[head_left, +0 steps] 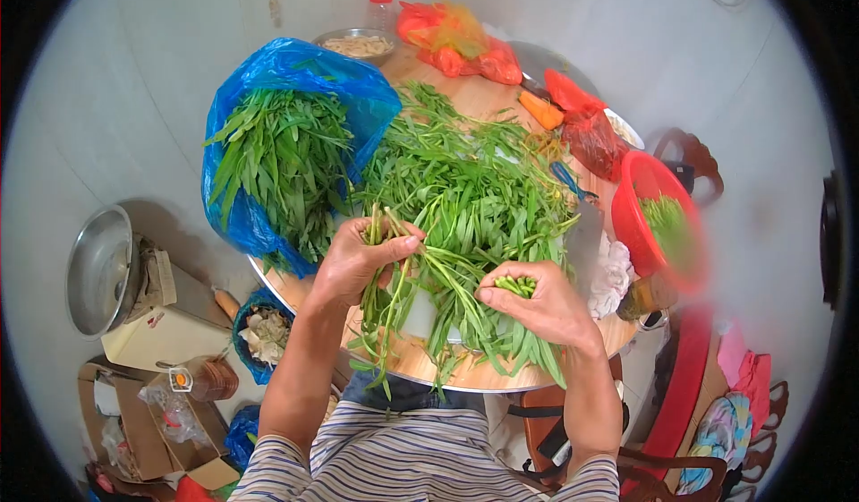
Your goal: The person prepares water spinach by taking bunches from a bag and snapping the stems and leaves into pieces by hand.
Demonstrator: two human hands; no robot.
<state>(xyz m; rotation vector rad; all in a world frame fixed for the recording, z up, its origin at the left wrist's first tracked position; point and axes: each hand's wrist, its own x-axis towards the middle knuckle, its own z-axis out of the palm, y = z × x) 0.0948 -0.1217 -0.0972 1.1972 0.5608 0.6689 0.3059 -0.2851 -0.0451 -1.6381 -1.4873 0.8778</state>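
Observation:
Long green leafy stems lie heaped over the round wooden table. My left hand is closed on a few of these stems, whose leafy ends hang down toward the table's front edge. To its right, my right hand is curled round several short cut stem pieces, close to the leaves. A blue plastic bag stands open at the table's left, full of more leafy greens. Part of a white surface shows under the heap.
A red basket with green pieces stands at the right, near a cleaver and garlic. Behind are a carrot, red bags and a metal bowl. A metal basin and boxes are at left.

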